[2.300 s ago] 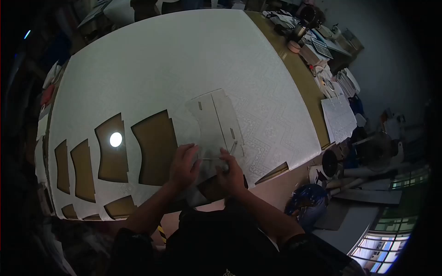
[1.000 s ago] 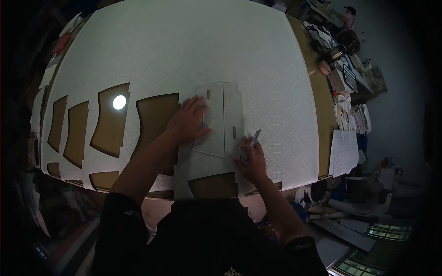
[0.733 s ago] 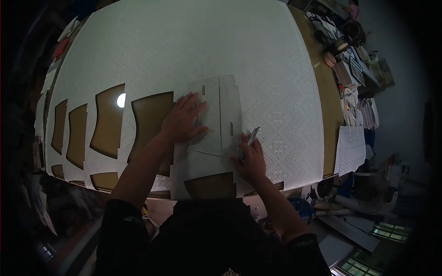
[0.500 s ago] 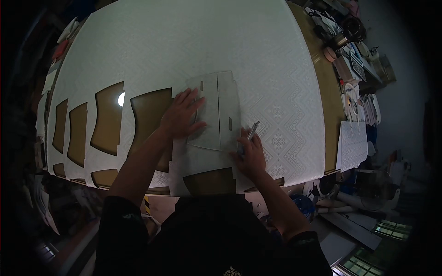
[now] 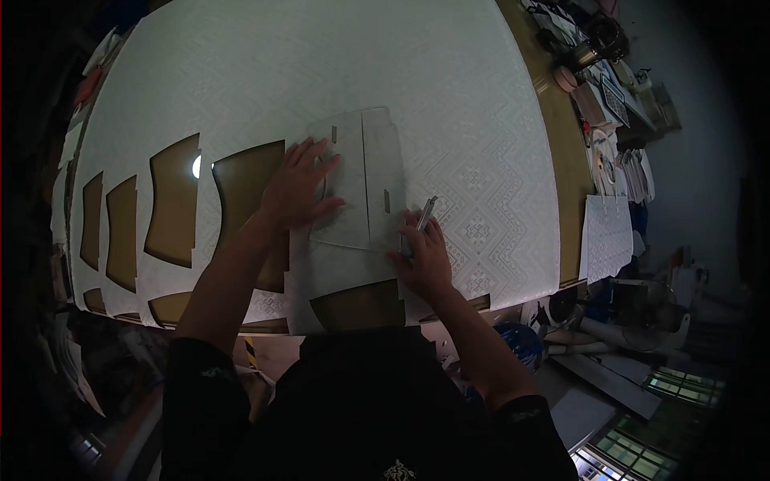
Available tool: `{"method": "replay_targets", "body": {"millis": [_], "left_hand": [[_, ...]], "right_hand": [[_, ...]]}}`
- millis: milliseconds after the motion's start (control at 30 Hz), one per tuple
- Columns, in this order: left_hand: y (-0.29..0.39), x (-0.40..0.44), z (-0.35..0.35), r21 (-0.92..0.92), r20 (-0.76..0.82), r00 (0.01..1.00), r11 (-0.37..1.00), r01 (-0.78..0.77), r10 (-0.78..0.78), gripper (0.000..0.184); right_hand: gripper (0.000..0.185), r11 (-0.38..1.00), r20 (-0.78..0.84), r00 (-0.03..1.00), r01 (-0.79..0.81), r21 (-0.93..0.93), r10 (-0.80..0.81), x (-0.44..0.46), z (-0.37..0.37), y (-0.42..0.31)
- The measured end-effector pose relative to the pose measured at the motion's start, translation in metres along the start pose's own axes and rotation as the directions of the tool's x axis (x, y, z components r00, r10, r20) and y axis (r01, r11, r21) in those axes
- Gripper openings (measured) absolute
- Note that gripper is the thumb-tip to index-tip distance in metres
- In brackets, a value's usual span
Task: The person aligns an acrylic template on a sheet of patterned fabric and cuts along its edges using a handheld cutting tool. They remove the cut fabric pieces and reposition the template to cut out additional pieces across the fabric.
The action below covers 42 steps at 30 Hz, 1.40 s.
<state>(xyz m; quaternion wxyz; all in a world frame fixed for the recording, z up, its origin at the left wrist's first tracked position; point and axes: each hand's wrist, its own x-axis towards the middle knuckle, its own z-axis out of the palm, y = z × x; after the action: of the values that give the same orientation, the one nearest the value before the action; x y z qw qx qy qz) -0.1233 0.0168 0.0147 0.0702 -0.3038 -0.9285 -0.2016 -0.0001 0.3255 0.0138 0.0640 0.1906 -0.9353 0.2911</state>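
Head view: the left hand point(image 5: 297, 188) lies flat with fingers spread, its fingertips and thumb over the left edge of a pale grey, flat, thin-looking template point(image 5: 357, 180) marked by one long dark line and two small slots. The right hand point(image 5: 425, 256), fingers curled, grips a slim silver metal tool point(image 5: 427, 212) just beside the template's lower right edge; whether the tool touches the sheet cannot be determined. The template lies on a broad white sheet with an embossed geometric pattern point(image 5: 481, 160), between a large curved brown opening point(image 5: 245, 184) on the left and uncut sheet on the right. A smaller brown opening point(image 5: 357, 306) lies nearer the body. Caution: pressure is applied on the left side only, so a sideways push at the right edge could rotate the template. The adjacent openings probably leave the sheet weakly supported; dragging could shift or crease it.
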Motion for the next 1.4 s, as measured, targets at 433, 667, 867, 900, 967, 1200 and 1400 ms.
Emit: {"method": "replay_targets", "body": {"millis": [433,667,867,900,967,1200,1400], "left_hand": [[0.0006,0.0031,0.0016,0.015,-0.016,1.000,1.000,-0.001,0.001,0.078],[0.0020,0.0037,0.0042,0.017,-0.015,1.000,1.000,0.004,-0.004,0.077],[-0.0005,0.0075,0.0029,0.019,-0.046,0.999,0.999,-0.027,0.028,0.076],[-0.0007,0.0084,0.0018,0.020,-0.045,0.999,0.999,-0.026,0.027,0.076],[0.0008,0.0073,0.0010,-0.007,-0.059,0.998,1.000,-0.023,0.023,0.077],[0.0002,0.0080,0.0018,0.004,-0.030,1.000,1.000,-0.002,0.002,0.080],[0.0034,0.0089,-0.0027,0.000,-0.019,1.000,1.000,0.012,-0.012,0.084]], "right_hand": [[0.048,1.000,-0.021,1.000,-0.007,0.000,0.007,0.0011,0.0024,-0.0043],[0.048,1.000,-0.011,1.000,-0.003,-0.019,0.003,0.0010,0.0022,-0.0048],[0.047,0.999,-0.006,1.000,-0.004,-0.040,0.003,0.0016,0.0016,-0.0060],[0.047,0.999,-0.006,1.000,-0.003,-0.039,0.002,0.0029,0.0016,-0.0055],[0.048,1.000,-0.014,1.000,-0.006,-0.029,0.005,0.0017,0.0023,-0.0055],[0.049,0.999,-0.005,0.999,-0.034,0.010,0.034,0.0027,0.0010,-0.0060],[0.047,0.999,-0.013,0.999,-0.032,0.032,0.032,0.0025,0.0019,-0.0047]]}}
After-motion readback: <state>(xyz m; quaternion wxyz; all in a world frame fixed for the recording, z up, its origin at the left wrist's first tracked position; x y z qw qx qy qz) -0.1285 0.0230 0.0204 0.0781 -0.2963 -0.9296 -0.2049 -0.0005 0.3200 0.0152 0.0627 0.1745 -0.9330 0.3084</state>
